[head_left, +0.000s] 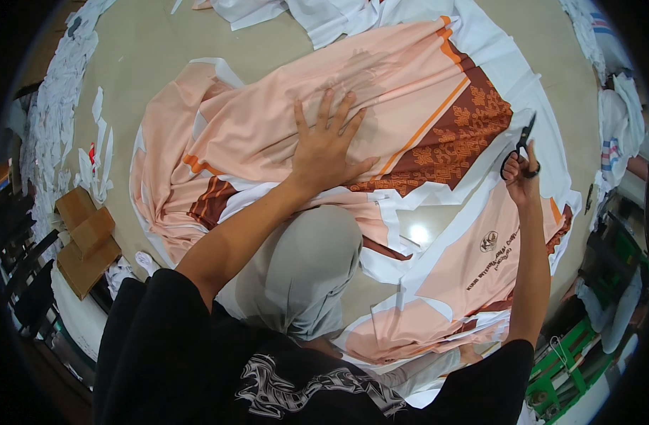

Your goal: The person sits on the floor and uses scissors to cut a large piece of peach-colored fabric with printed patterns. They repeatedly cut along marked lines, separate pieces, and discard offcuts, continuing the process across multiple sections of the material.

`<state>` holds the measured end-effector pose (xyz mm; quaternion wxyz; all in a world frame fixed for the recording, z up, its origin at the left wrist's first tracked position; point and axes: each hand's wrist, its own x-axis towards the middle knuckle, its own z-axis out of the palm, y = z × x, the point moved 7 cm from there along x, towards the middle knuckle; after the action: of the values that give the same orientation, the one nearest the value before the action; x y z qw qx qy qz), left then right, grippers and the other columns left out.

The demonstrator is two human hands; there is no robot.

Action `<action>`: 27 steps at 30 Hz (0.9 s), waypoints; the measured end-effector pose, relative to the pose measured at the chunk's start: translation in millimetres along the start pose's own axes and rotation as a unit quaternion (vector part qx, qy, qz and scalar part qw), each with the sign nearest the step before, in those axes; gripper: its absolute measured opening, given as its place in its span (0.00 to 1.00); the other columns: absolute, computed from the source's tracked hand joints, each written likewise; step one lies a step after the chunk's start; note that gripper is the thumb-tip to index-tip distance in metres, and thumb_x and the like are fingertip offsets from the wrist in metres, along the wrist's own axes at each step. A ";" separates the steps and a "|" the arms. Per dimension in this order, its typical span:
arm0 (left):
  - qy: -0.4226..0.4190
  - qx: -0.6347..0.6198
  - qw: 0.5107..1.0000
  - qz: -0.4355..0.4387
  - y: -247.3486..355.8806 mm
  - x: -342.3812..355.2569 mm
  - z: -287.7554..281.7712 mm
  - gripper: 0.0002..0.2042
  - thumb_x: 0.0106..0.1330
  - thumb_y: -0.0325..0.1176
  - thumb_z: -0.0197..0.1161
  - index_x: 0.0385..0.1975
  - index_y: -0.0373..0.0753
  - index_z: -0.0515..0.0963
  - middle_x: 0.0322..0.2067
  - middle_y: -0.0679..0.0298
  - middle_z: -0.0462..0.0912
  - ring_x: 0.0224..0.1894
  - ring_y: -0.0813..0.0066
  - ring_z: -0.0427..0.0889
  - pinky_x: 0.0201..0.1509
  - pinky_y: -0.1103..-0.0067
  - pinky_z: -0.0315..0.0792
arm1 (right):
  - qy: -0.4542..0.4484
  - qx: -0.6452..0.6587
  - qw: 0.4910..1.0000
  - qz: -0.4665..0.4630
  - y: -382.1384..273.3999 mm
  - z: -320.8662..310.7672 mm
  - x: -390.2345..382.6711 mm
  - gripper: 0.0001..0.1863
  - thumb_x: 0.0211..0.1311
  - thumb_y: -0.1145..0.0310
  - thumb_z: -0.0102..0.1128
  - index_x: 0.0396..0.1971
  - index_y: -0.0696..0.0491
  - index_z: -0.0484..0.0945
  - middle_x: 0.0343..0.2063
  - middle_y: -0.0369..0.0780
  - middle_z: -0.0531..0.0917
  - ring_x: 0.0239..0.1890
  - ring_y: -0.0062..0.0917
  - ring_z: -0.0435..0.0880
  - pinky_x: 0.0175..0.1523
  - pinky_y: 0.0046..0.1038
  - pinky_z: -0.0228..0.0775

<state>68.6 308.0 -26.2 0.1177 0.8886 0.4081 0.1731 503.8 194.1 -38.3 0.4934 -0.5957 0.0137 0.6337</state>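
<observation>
Peach printed fabric (254,106) with brown patterned panels, orange stripes and white margins lies rumpled before me. My left hand (328,145) rests open on its upper part, fingers spread and pressing it flat. My right hand (521,170) grips black scissors (527,127), blades pointing up, beside the white margin (516,85) at the right of the upper piece. Below that hand lies another peach piece (445,276) with dark printing. My grey-clad bent knee (310,262) is between my arms.
The fabric lies on a beige floor (119,49). White scraps (55,134) pile along the left, near folded cardboard (83,234). More white cloth (615,127) lines the right side, with green metal or plastic items (572,361) at lower right.
</observation>
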 end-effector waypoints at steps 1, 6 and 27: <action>-0.004 -0.010 1.000 -0.002 2.3 2.3 3.1 0.41 0.53 0.64 0.70 0.63 0.42 0.78 0.74 0.56 0.63 0.78 0.47 0.54 0.70 0.29 0.39 | 0.022 -0.050 0.998 -0.005 1.0 -23.8 9.9 0.33 0.70 0.32 0.54 0.26 0.52 0.74 0.16 0.29 0.69 0.18 0.20 0.71 0.28 0.22 0.68; -0.041 -0.011 0.999 -0.026 -5.4 -1.2 2.3 0.41 0.53 0.65 0.70 0.63 0.42 0.78 0.75 0.56 0.61 0.78 0.49 0.52 0.71 0.30 0.37 | 0.055 -0.049 0.997 -0.023 -16.7 25.2 22.8 0.35 0.62 0.29 0.61 0.28 0.52 0.75 0.20 0.32 0.73 0.23 0.21 0.75 0.34 0.21 0.70; -0.048 0.001 0.999 0.018 18.5 -6.2 7.7 0.42 0.61 0.67 0.58 0.70 0.45 0.71 0.77 0.58 0.57 0.80 0.49 0.45 0.73 0.31 0.29 | -0.111 0.200 0.963 -0.141 22.5 -32.1 41.3 0.28 0.75 0.69 0.54 0.73 0.44 0.66 0.19 0.29 0.66 0.20 0.17 0.66 0.25 0.20 0.62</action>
<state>80.5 290.9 -28.0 0.1327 0.9030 0.3867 0.1318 521.3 188.3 -92.2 0.6858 -0.4066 0.0014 0.6036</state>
